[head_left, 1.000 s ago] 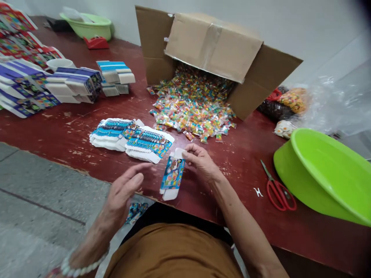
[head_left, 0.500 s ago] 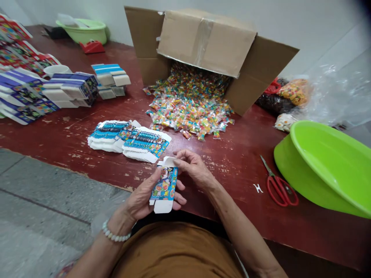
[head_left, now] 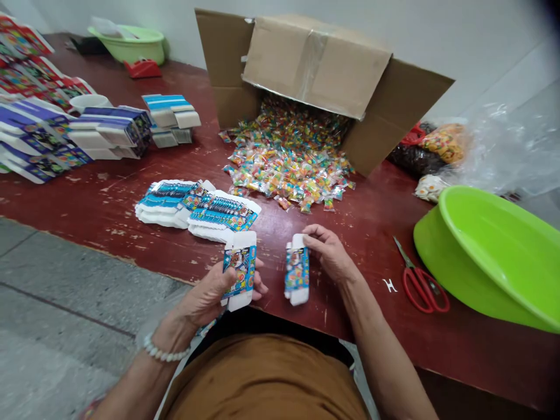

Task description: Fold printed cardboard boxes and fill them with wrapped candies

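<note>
My left hand (head_left: 214,291) is closed around a small blue printed candy box (head_left: 240,265), thumb on its front, white end flaps sticking out at both ends. To its right, my right hand (head_left: 330,251) pinches a second blue candy box (head_left: 297,271) by its white top flap. That box hangs over the table near the front edge and is slightly blurred. Beyond my left hand lie two overlapping rows of flat blue cartons (head_left: 223,213). Farther back, small clear packets of colourful candy (head_left: 284,169) spill out of a cardboard box (head_left: 315,64).
Red-handled scissors (head_left: 422,286) lie on the right beside a large green basin (head_left: 503,262). Purple boxes (head_left: 109,131) and red boxes (head_left: 39,76) are stacked at the left. A tape dispenser (head_left: 142,69) stands before another green basin (head_left: 153,44). Plastic bags (head_left: 503,146) lie back right.
My right hand has moved right, away from my left, and now carries a separate blue candy box by its flap. My left hand still holds a box, slightly farther left.
</note>
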`<state>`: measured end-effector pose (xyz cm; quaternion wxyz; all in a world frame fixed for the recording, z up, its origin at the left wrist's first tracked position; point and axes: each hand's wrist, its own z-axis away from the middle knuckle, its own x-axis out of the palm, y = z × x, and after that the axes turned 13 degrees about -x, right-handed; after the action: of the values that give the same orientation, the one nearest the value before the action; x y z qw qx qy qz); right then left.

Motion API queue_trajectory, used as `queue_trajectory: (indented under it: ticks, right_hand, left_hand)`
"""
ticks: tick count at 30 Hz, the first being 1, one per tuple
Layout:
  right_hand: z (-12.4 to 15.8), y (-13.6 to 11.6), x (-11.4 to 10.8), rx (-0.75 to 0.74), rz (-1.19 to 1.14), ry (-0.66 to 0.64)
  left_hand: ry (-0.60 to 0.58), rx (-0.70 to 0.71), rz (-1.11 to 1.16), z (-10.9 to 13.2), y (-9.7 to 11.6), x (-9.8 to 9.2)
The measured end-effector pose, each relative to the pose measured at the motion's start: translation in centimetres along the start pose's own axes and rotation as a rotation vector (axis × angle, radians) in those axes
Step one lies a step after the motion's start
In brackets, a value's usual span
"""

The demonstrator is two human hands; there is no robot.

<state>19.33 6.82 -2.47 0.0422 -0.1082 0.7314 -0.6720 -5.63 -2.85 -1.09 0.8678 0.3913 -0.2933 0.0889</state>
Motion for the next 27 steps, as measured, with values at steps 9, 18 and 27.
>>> queue_trajectory:
  ticks: [9, 18, 27]
  right_hand:
    - [2.5, -2.7, 5.3, -0.277, 0.186, -0.191]
    - [3.4, -4.5, 7.8, -0.681, 0.546, -0.334]
    - [2.1, -4.4, 6.6, -0.581, 0.461, -0.459]
  left_hand:
    - [0.099, 0.133, -0.249, -0.4, 0.1, 1.9]
    - [0.101, 0.177, -0.356, -0.4, 0.7, 2.4]
    - [-0.071, 0.009, -0.175, -0.5, -0.5, 1.7]
